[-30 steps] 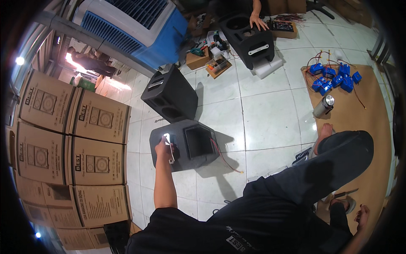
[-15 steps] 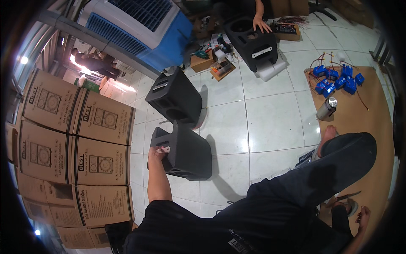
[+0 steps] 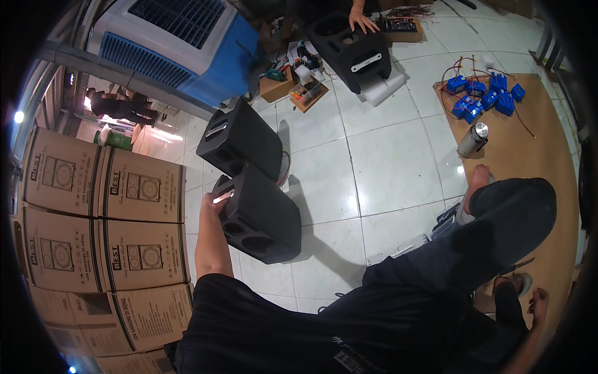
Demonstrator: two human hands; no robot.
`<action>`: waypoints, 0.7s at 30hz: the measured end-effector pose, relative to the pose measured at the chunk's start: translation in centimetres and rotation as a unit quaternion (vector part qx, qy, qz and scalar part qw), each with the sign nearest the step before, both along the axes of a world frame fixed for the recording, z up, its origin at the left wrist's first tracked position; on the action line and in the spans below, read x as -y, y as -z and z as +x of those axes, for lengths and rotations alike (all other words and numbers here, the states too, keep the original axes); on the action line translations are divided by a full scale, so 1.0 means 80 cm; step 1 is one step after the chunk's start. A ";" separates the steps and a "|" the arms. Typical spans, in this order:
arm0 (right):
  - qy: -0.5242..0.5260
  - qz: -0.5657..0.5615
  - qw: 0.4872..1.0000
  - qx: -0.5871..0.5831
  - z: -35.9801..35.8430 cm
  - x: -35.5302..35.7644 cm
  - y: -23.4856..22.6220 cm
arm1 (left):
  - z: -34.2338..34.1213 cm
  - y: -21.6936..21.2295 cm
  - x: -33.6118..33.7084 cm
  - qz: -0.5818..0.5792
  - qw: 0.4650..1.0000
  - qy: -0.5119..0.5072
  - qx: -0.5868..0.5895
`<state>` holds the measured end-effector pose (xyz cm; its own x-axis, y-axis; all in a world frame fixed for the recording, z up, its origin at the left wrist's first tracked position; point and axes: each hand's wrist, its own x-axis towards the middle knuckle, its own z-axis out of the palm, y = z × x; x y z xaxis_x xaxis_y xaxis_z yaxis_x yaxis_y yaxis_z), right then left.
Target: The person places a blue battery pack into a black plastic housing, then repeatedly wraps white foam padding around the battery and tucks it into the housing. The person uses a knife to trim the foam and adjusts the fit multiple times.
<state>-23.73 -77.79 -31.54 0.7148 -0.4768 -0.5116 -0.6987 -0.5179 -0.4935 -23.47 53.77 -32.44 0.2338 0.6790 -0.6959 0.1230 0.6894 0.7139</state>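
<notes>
My left hand [image 3: 212, 203] is closed around the pale handle [image 3: 223, 197] of a black speaker cabinet [image 3: 272, 210]. This cabinet leans on the tiled floor, and a large round opening shows on its front. Just beyond it stands a second black speaker cabinet [image 3: 248, 138] with a similar handle; the two overlap in view, so I cannot tell whether they touch. At the lower right, my right hand [image 3: 538, 303] hangs beside my leg, fingers loosely bent and apart, with nothing visible in it. A thin dark blade-like thing [image 3: 517, 267] lies near it.
Stacked cartons [image 3: 142, 249] line the left, below a blue and white air cooler [image 3: 212, 68]. Another person's hand [image 3: 362, 22] rests on a third cabinet [image 3: 349, 47]. Blue battery packs [image 3: 491, 98] and a steel flask [image 3: 473, 140] stand on brown board [image 3: 548, 156] at right.
The cabinet in my left hand has turned and tilted, showing more of its round front opening. My left arm moved with it. The whole view has shifted a little.
</notes>
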 end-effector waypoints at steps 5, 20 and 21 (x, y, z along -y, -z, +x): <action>0.005 0.039 0.998 -0.039 -0.001 0.001 -0.005 | -0.043 0.008 0.017 0.020 1.000 -0.016 -0.004; -0.052 0.055 0.997 0.005 0.031 -0.044 -0.008 | -0.194 0.050 0.031 0.134 0.967 0.148 -0.156; -0.060 0.039 0.997 0.025 0.031 -0.056 -0.016 | -0.178 0.037 0.042 0.144 0.966 0.144 -0.162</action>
